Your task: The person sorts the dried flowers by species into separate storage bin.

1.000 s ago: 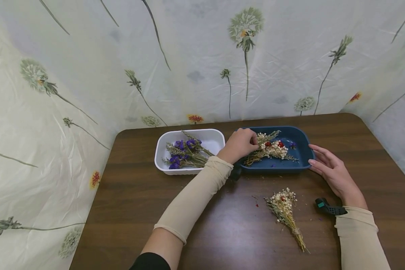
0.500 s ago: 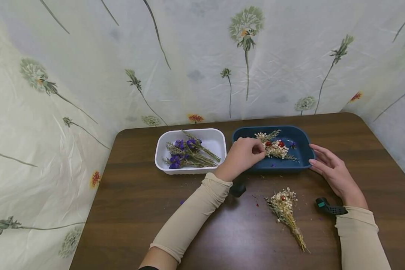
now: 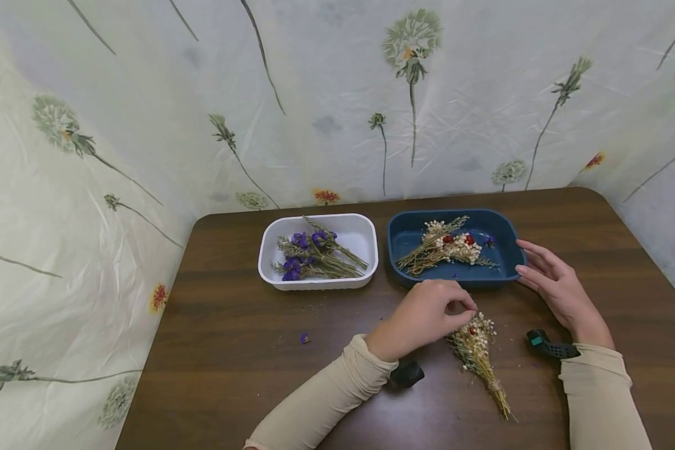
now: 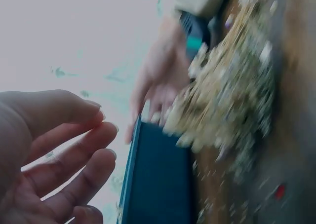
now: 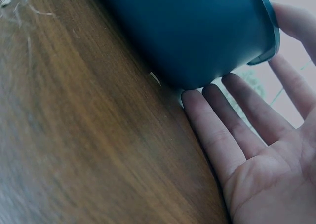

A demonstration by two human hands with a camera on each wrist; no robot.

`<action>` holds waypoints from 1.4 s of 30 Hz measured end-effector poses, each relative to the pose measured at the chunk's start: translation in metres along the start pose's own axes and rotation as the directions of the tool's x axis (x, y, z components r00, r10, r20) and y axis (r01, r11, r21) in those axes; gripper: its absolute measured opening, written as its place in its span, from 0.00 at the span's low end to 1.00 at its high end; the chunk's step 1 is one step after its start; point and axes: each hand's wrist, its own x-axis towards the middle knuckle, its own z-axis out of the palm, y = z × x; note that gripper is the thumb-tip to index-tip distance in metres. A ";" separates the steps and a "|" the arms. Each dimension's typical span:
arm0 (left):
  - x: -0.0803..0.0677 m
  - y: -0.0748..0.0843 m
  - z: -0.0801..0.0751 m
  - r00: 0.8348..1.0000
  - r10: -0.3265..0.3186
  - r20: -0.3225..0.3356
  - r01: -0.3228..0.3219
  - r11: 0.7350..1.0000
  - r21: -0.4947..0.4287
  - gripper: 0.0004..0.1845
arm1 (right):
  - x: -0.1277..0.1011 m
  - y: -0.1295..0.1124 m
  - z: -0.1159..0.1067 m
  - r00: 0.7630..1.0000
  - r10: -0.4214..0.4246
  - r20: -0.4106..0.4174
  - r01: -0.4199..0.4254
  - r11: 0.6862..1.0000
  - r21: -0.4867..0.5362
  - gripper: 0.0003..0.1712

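My left hand (image 3: pixel 427 315) hovers over the table beside the flower heads of a tied bundle of dried white and yellowish flowers (image 3: pixel 480 359). Its fingers are loosely bent, and nothing shows between thumb and fingertips in the left wrist view, where the bundle (image 4: pixel 222 95) looks blurred. At the end of the dark blue tray (image 3: pixel 503 228), my right hand (image 3: pixel 565 294) rests its fingertips on the wall, fingers nearly straight, as the right wrist view also shows. Dried flowers with cream and red heads (image 3: pixel 455 247) lie inside that tray, stems pointing left.
Left of the blue tray stands a white tray (image 3: pixel 360 225) with purple dried flowers (image 3: pixel 309 253). A small purple blossom (image 3: pixel 305 338) and scattered bits lie on the brown table (image 3: pixel 214 350). A flower-printed sheet (image 3: pixel 315 94) hangs behind the table.
My left hand has left the flowers in the blue tray and moved toward me and to the right, up to the bundle on the table. The right hand stays at the tray's end.
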 end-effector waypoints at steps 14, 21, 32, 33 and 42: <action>-0.033 0.035 0.048 0.969 0.109 0.224 -0.120 0.992 0.038 0.09 | 0.000 0.000 -0.001 1.000 -0.006 0.007 0.005 1.000 0.008 0.34; -0.043 0.043 0.067 0.934 0.113 0.340 -0.139 0.989 0.054 0.11 | -0.001 0.001 -0.001 1.000 -0.013 0.007 0.012 1.000 0.016 0.34; -0.054 0.029 0.066 0.941 0.116 0.318 -0.137 0.990 0.043 0.08 | -0.001 0.001 -0.001 0.999 -0.025 0.029 0.023 0.999 0.041 0.34; -0.055 0.028 0.065 0.944 0.117 0.308 -0.138 0.989 0.045 0.07 | -0.001 0.000 -0.001 0.999 -0.022 0.027 0.020 0.999 0.040 0.34; -0.066 0.011 0.051 0.966 0.046 0.256 -0.060 0.997 0.047 0.05 | 0.000 0.001 -0.001 1.000 -0.021 0.020 0.020 0.998 0.051 0.34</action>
